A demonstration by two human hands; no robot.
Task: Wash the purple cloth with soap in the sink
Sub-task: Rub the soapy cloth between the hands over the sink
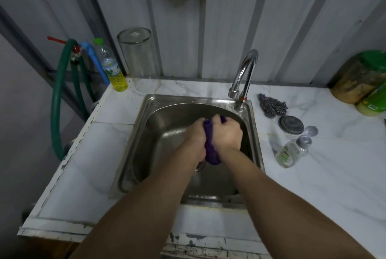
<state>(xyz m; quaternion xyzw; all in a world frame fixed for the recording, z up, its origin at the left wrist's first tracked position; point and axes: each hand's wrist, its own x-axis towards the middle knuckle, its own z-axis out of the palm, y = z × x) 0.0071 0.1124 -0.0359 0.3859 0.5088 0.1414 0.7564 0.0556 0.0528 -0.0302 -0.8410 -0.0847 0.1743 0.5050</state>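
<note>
The purple cloth (210, 146) is bunched into a wet wad over the middle of the steel sink (167, 116). My left hand (195, 140) grips its left side and my right hand (227, 133) clamps its right side, so both hands press it between them. Only a strip of cloth shows between the palms and below them. The chrome tap (244, 72) stands at the sink's back right corner; no water stream is visible. A small clear soap bottle (291, 153) lies on its side on the counter right of the sink.
A steel scourer (272, 107), a round metal lid (291, 124) and a small cap lie right of the sink. A tall glass jar (139, 60) and a bottle of yellow liquid (113, 70) stand at the back left. Green jars (363, 79) sit far right. A green hose (60, 95) hangs left.
</note>
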